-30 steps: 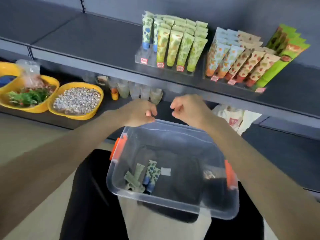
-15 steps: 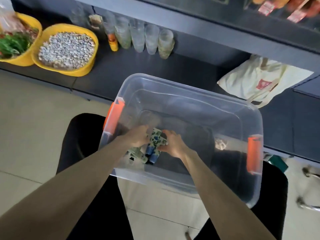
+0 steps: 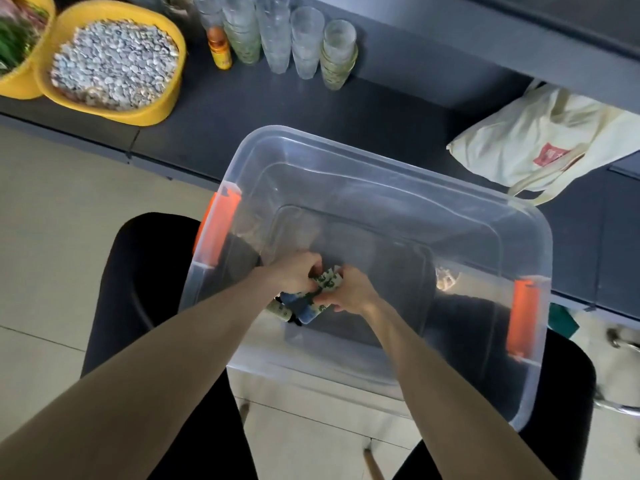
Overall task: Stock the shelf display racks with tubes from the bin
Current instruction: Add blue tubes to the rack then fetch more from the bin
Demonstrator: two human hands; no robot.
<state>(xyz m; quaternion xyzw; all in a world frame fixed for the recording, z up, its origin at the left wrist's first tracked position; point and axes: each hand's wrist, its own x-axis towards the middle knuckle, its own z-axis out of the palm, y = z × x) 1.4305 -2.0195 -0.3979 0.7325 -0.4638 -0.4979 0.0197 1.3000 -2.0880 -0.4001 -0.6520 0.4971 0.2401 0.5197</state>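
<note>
Pickup step: left hand [image 3: 300, 274] and right hand [image 3: 349, 289] both grasp patterned tubes [image 3: 323, 284] at floor of clear bin [image 3: 408, 174]. Next, likely: lift bundle clear, carry to racks, out of view.

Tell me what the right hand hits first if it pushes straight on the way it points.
The right hand points forward-left into the tubes it grips; just past them, probably the left hand, both low inside the bin.

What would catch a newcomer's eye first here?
A big clear bin with orange latches fills the middle; inside it the left hand and right hand both grip a few patterned tubes. Behind, on the dark shelf, a yellow bowl of pale pebbly bits sits near stacked clear cups.
</note>
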